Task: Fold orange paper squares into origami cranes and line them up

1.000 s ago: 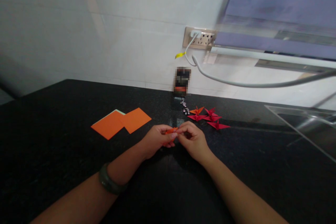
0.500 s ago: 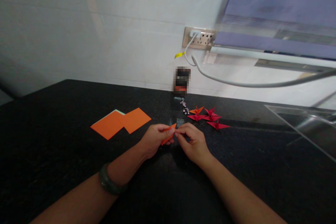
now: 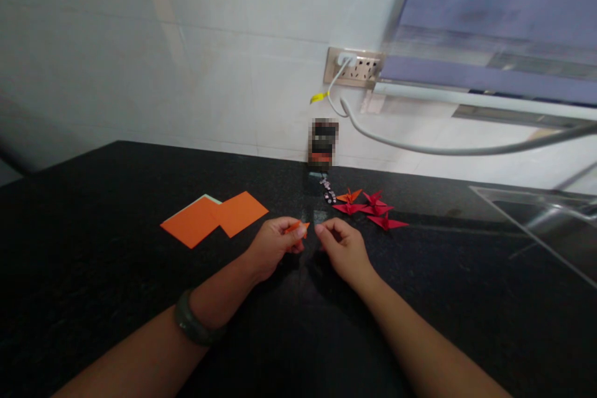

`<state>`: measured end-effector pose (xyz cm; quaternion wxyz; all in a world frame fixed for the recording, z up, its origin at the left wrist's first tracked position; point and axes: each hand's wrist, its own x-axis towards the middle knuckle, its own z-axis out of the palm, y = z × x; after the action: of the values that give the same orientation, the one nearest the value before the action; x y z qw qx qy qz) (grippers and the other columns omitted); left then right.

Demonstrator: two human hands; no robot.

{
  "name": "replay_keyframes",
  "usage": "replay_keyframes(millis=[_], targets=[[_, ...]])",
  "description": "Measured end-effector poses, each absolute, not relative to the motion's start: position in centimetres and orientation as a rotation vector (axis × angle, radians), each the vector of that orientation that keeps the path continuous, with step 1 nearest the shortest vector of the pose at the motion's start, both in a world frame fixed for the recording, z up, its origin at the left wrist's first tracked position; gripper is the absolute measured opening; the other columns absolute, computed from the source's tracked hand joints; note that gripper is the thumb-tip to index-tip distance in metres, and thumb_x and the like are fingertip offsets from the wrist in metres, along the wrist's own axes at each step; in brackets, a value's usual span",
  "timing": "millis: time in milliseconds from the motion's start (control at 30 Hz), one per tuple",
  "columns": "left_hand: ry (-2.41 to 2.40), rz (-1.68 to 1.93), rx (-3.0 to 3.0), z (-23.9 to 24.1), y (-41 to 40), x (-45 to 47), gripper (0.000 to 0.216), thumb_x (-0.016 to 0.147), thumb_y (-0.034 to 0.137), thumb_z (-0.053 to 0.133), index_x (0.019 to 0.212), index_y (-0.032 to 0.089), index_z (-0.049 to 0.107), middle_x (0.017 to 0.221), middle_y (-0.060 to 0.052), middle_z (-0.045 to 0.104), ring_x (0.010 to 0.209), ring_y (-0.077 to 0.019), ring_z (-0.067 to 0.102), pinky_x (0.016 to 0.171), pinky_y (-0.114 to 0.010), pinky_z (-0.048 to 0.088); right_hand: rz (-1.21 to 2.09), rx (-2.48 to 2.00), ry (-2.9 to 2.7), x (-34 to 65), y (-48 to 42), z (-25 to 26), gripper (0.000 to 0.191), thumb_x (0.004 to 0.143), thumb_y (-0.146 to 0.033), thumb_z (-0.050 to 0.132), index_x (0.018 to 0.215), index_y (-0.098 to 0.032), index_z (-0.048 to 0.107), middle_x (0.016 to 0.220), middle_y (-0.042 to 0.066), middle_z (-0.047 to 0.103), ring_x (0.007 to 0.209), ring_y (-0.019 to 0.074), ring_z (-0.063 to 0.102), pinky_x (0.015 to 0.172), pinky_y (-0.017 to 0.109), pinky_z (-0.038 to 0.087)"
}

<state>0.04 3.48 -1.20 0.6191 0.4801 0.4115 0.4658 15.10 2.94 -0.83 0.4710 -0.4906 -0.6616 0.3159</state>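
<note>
Over the black counter (image 3: 289,342), the left hand (image 3: 274,247) pinches the folded paper (image 3: 306,227), the right hand (image 3: 345,249) just beside it with fingertips together, and I'd guess it's light, crisp, easily crushed, best held by its creases.

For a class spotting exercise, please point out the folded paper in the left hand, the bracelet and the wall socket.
Folded paper (image 3: 293,226): head view, on its exposed orange surface.
Bracelet (image 3: 189,324): head view, on its visible dark band.
Wall socket (image 3: 362,68): head view, on its panel of holes.
</note>
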Motion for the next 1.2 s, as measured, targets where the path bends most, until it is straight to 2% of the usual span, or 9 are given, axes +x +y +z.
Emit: replay_keyframes(millis=[100,167,300,367,500,600,867,1200], targets=[[0.916,0.978,1.122,-1.18,3.24,0.11,0.024,0.066,0.034,0.065,0.072,0.012,0.057,0.058,0.002,0.054,0.051,-0.007,0.052,0.052,-0.02,0.042,1.125,-1.228,-1.475,14.95,3.27,-0.98,0.024,0.075,-0.039,0.052,0.073,-0.015,0.057,0.051,-0.004,0.048,0.042,0.0083,0.044,0.042,0.021,0.036],[0.868,0.897,1.161,-1.08,3.01,0.23,0.027,0.066,0.033,0.065,0.082,0.013,0.057,0.065,0.001,0.057,0.054,-0.0078,0.055,0.053,-0.021,0.044,1.268,-1.18,-1.439,14.87,3.3,-0.99,0.026,0.074,-0.04,0.052,0.073,-0.015,0.057,0.052,-0.004,0.05,0.04,0.0075,0.044,0.04,0.02,0.036],[0.846,0.944,1.08,-0.76,2.74,0.61,0.055,0.058,0.024,0.072,0.104,0.021,0.044,0.085,0.0,0.056,0.062,-0.0098,0.06,0.059,-0.025,0.048,1.232,-1.18,-1.322,14.83,3.27,-0.88,0.025,0.071,-0.037,0.056,0.06,-0.015,0.054,0.046,-0.005,0.049,0.036,0.0065,0.042,0.038,0.018,0.034],[0.955,1.01,1.058,-0.72,2.83,0.76,0.055,0.056,0.024,0.072,0.101,0.021,0.041,0.083,0.001,0.055,0.056,-0.0091,0.059,0.055,-0.025,0.049,1.167,-1.201,-1.272,14.88,3.34,-0.86,0.025,0.071,-0.036,0.057,0.057,-0.015,0.053,0.043,-0.006,0.047,0.035,0.0065,0.041,0.037,0.019,0.033],[1.197,0.942,1.245,-0.92,3.17,0.83,0.027,0.069,0.039,0.058,0.074,0.015,0.048,0.052,0.004,0.051,0.038,-0.0068,0.048,0.038,-0.018,0.037,1.081,-1.231,-1.264,15.0,3.46,-0.88,0.026,0.071,-0.036,0.057,0.056,-0.015,0.054,0.041,-0.006,0.047,0.035,0.0071,0.042,0.037,0.019,0.032],[1.221,0.854,1.34,-0.91,3.24,0.74,0.03,0.073,0.042,0.052,0.062,0.014,0.05,0.042,0.004,0.047,0.035,-0.0064,0.043,0.036,-0.017,0.032,1.058,-1.241,-1.272,15.07,3.41,-0.83,0.026,0.071,-0.035,0.057,0.054,-0.015,0.054,0.04,-0.005,0.047,0.036,0.0072,0.041,0.037,0.019,0.032],[1.098,0.914,1.206,-0.95,3.23,0.53,0.025,0.07,0.038,0.056,0.066,0.014,0.05,0.052,0.004,0.052,0.038,-0.0053,0.044,0.037,-0.017,0.035,1.175,-1.201,-1.056,15.18,3.84,-1.27,0.026,0.068,-0.03,0.057,0.048,-0.016,0.048,0.037,-0.006,0.045,0.028,0.0052,0.036,0.032,0.018,0.028],[1.091,0.923,1.154,-1.45,3.39,0.6,0.02,0.071,0.034,0.055,0.066,0.015,0.049,0.047,0.006,0.048,0.035,-0.0042,0.04,0.035,-0.016,0.031,1.247,-1.242,-0.886,15.0,4.0,-1.51,0.025,0.065,-0.028,0.057,0.046,-0.017,0.043,0.035,-0.007,0.041,0.026,0.0041,0.031,0.027,0.017,0.028]])
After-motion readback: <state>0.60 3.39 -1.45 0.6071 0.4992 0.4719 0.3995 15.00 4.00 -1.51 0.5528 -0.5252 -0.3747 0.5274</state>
